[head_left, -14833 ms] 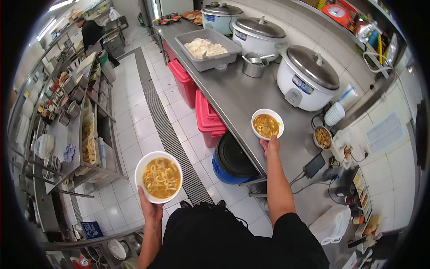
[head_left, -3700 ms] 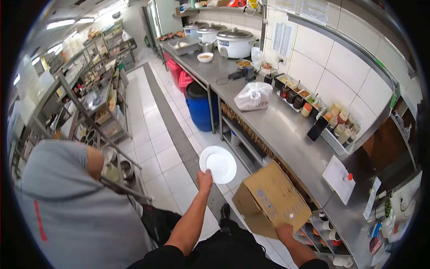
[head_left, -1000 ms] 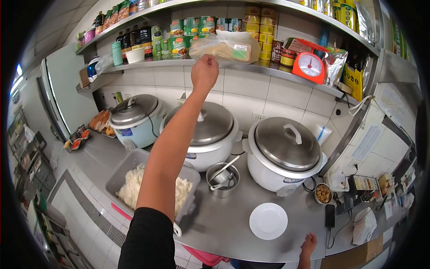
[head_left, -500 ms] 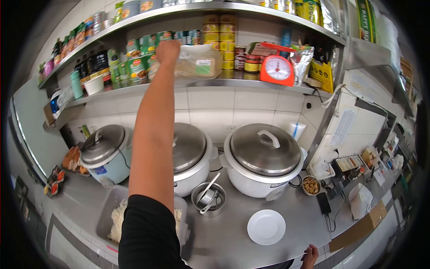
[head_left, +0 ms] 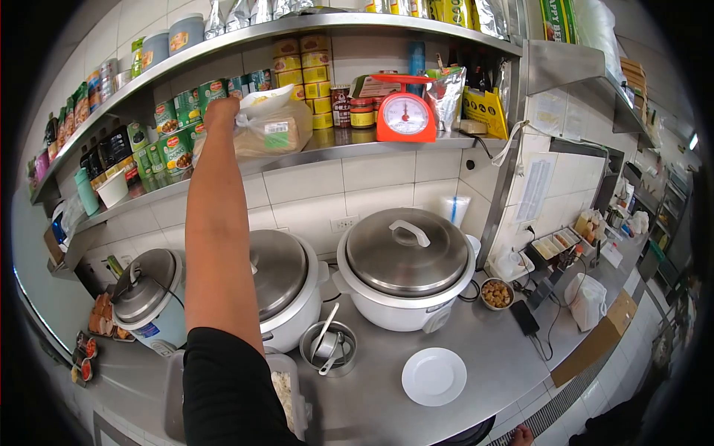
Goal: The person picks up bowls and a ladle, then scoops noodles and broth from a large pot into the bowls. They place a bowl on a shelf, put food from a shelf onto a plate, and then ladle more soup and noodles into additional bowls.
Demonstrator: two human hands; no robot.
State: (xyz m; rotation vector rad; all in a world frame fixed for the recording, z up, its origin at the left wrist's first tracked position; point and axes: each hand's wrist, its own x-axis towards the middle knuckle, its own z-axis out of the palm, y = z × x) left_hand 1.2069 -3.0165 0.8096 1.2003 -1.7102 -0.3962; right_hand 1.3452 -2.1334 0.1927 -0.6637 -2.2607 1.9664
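Note:
My left hand [head_left: 222, 111] is raised to the lower shelf, its fingers closed at the edge of a tilted white dish [head_left: 271, 102]. The fingertips are partly hidden behind the hand. Just under the dish lies a clear plastic bag with a brown package [head_left: 286, 132] bearing a green label. Green food cans [head_left: 177, 149] stand left of the hand. Only a small part of my right hand [head_left: 523, 435] shows at the bottom edge, low beyond the counter; its fingers are not clear. The nearest thing above it is a white plate [head_left: 434, 377] on the counter.
Large lidded rice cookers [head_left: 405, 267] line the counter. A metal pot [head_left: 329, 349] with ladles and a plastic tub [head_left: 297, 401] of rice stand in front. A red scale [head_left: 406, 111] and yellow cans [head_left: 317, 89] occupy the shelf. A bowl of brown pieces [head_left: 497, 293] sits rightward.
The view has turned to the right. The white dish beside my left hand now shows more fully and is tilted. My right hand has dropped mostly out of sight.

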